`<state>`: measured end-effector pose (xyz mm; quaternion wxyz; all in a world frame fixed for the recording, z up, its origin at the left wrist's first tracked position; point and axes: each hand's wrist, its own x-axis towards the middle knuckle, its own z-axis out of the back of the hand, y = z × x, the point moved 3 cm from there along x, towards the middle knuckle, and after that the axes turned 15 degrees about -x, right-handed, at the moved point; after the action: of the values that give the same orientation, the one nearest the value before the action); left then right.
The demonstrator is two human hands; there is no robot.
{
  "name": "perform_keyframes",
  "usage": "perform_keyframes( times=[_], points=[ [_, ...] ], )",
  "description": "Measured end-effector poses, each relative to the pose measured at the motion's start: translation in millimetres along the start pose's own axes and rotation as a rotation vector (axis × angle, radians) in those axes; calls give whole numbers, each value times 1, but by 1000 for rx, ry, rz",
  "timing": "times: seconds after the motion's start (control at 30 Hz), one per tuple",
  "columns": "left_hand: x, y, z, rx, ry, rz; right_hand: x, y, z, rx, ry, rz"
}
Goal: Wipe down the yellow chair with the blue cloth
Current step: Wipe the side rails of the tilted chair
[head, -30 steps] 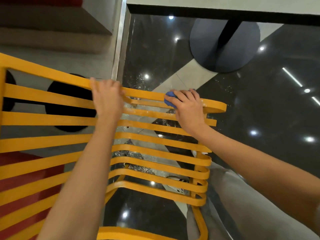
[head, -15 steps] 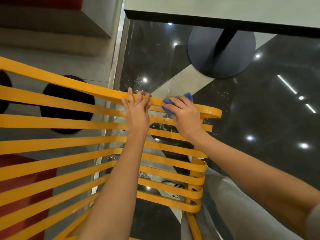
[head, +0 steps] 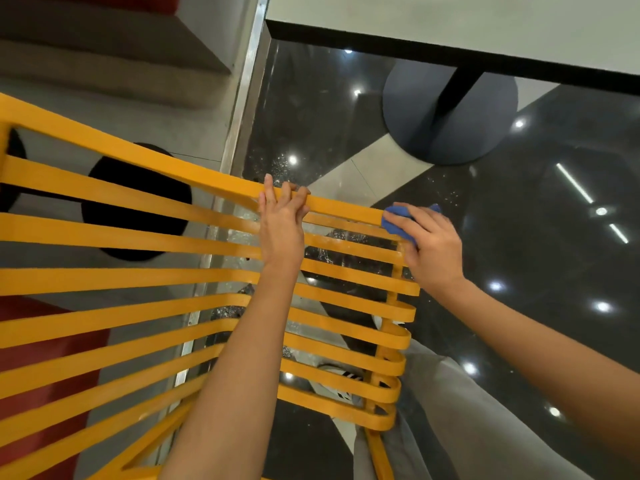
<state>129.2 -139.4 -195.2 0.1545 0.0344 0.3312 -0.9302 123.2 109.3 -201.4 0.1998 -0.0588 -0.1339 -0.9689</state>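
The yellow chair point(head: 138, 285) fills the left and middle of the view, its slatted back seen from above. My left hand point(head: 281, 223) grips the top slat near its middle, fingers curled over the far edge. At the right end of that same slat, my right hand point(head: 433, 244) holds the blue cloth point(head: 396, 221) bunched against the rounded corner. Most of the cloth is hidden under my fingers.
A white table top point(head: 485, 29) with a dark edge stands ahead on a black post and round grey base point(head: 450, 112). The floor is glossy black with a pale stripe. A metal threshold strip point(head: 242, 109) runs down the left. My grey trouser leg point(head: 450, 410) is beside the chair.
My right hand has slid the cloth rightward along the top slat to its end corner. My left hand first moved right along the slat, then stayed gripping it.
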Motion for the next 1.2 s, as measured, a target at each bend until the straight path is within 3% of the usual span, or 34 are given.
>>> perform_keyframes(
  times=[0.2, 0.33, 0.47, 0.57, 0.73, 0.87, 0.97, 1.1, 1.2],
  points=[
    [2, 3, -2, 20, -13, -36, 47, 77, -16, 52, 44, 65],
    [3, 6, -1, -2, 17, 18, 28, 44, -7, -15, 59, 189],
    [2, 6, -3, -20, 21, 40, -13, -13, 17, 28, -35, -16],
    [1, 7, -7, -20, -22, 24, -4, 12, 13, 50, -56, -164],
    [2, 10, -7, 2, -36, -17, 54, 98, -27, 39, 24, -58],
    [2, 12, -7, 0, -33, -20, 30, 66, -16, -36, -19, 82],
    [1, 10, -6, -17, -29, -1, -16, 5, -9, 88, -67, -185],
    [1, 5, -4, -10, -21, 16, -64, -40, -33, 440, 83, -986],
    [0, 1, 1, -18, -14, 6, -61, -24, -32, 552, 31, -1165]
  ],
)
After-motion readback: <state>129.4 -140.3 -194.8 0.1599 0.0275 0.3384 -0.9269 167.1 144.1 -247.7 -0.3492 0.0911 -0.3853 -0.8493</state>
